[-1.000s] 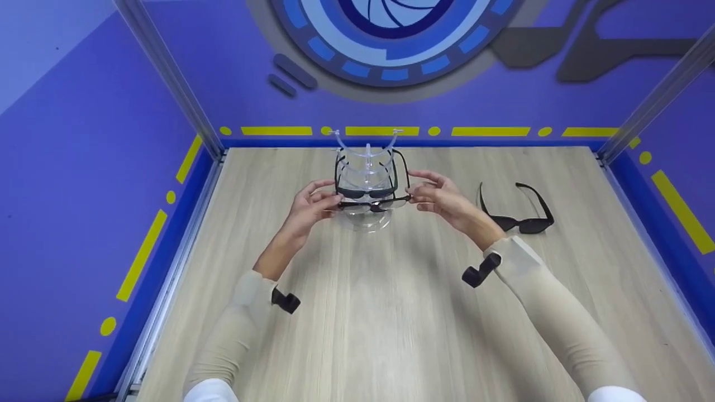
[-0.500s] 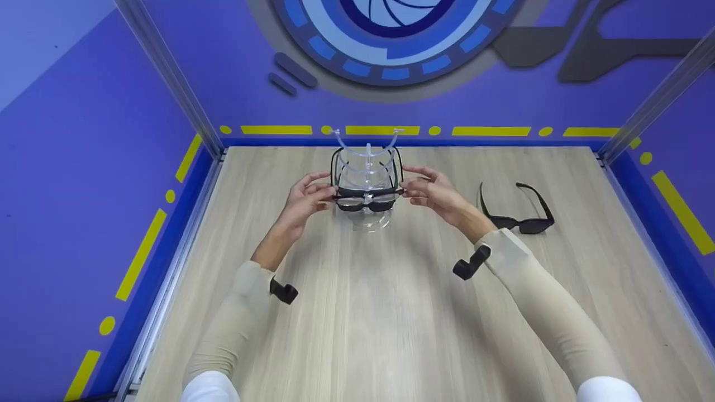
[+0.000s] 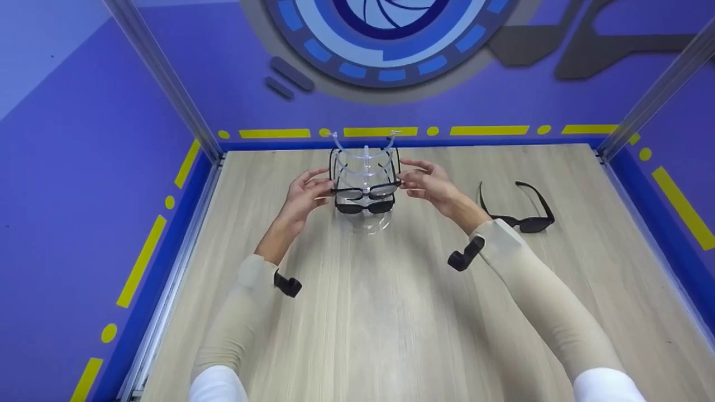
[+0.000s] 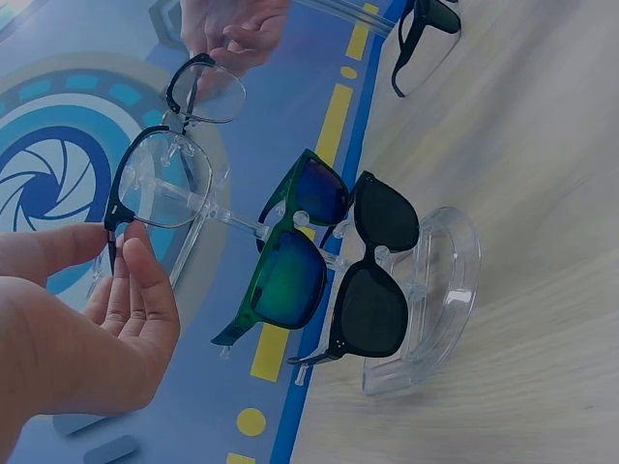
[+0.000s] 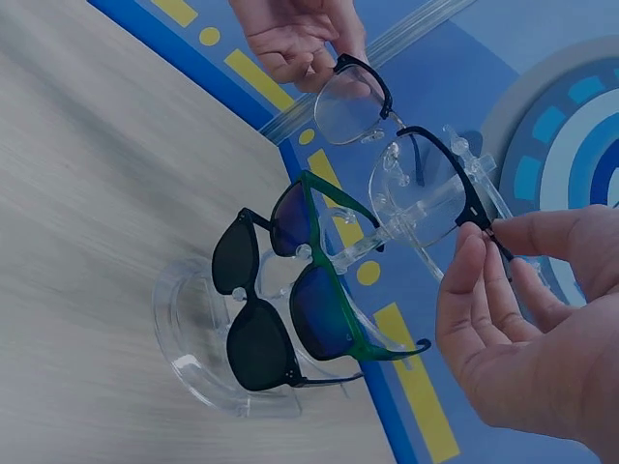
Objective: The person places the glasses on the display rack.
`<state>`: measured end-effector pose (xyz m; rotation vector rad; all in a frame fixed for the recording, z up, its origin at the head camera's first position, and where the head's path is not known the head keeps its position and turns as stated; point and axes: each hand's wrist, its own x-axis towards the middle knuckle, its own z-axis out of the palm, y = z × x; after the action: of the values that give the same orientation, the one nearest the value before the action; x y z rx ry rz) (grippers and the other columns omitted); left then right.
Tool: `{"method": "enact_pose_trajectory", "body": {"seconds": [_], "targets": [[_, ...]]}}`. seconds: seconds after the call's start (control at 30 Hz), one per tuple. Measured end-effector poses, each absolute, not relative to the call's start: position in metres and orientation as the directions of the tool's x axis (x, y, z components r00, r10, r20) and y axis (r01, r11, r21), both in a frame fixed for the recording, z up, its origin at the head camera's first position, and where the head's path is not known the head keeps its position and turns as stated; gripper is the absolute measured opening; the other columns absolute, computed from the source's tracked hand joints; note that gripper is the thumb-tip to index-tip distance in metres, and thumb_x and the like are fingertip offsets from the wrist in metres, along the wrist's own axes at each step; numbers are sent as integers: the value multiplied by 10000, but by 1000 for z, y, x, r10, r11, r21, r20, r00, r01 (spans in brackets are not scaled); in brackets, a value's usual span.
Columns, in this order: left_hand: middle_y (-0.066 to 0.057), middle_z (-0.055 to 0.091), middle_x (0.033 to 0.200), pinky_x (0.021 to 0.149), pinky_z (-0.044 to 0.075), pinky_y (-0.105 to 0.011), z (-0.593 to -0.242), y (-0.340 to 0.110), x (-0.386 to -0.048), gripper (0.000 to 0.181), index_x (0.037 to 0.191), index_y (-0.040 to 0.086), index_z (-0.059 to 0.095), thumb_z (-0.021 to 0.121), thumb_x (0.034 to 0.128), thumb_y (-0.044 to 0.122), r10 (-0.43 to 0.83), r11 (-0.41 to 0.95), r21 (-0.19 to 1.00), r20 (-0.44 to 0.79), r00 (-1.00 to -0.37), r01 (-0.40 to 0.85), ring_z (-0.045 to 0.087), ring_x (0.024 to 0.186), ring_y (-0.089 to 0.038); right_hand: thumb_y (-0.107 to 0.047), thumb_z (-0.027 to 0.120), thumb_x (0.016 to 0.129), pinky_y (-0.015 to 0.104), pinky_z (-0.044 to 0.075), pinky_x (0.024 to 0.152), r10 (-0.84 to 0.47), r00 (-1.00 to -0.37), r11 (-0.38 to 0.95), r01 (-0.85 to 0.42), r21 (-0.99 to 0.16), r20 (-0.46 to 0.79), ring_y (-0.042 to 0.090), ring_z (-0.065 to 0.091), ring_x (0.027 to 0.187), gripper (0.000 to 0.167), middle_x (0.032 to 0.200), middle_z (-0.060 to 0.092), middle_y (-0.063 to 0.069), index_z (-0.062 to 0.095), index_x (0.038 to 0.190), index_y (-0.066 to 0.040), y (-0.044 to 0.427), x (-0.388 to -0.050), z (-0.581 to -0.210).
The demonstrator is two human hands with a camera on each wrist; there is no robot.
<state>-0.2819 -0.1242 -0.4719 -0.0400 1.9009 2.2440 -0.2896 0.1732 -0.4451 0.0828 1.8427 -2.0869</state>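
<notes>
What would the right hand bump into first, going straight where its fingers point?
The right hand would likely meet the clear-lens glasses it pinches, then perhaps the transparent stand; depth is unclear.

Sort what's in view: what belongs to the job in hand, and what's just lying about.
Belongs to the job:
clear-lens glasses, held by the left hand and right hand
clear stand
green-framed sunglasses and dark-lensed sunglasses, both on the stand, so probably part of it

Lying about:
loose black sunglasses on the table, untouched, though perhaps meant for later
</notes>
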Motion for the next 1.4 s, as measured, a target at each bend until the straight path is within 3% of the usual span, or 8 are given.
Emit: {"method": "enact_pose_trajectory", "body": {"seconds": [0.23, 0.57, 1.4], "targets": [[-10, 719, 1020, 733, 514, -232, -472, -118, -301, 385, 1372, 101, 595, 660, 993, 92, 95, -181, 964, -182, -979, -197, 685, 840, -101, -69, 606, 1005, 197, 542, 740, -176, -940, -51, 304, -951, -291, 101, 657, 840, 533, 986, 683, -41, 431, 1507, -22, 172, -305, -444], [67, 722, 950, 792, 494, -266, -488, -113, -315, 405, 1400, 106, 592, 653, 1000, 107, 57, -183, 961, -201, -978, -208, 669, 837, -84, -51, 589, 1005, 188, 533, 702, -145, -939, -88, 326, -941, -312, 103, 649, 797, 513, 920, 677, -48, 435, 1492, 2, 166, -315, -460], [52, 722, 930, 765, 497, -264, -496, -113, -325, 353, 1329, 94, 642, 687, 980, 120, 37, -222, 953, -203, -978, -206, 670, 839, -97, -76, 588, 1018, 206, 522, 756, -128, -933, -84, 349, -934, -337, 126, 629, 888, 484, 968, 658, -46, 450, 1481, -38, 161, -324, -472]]}}
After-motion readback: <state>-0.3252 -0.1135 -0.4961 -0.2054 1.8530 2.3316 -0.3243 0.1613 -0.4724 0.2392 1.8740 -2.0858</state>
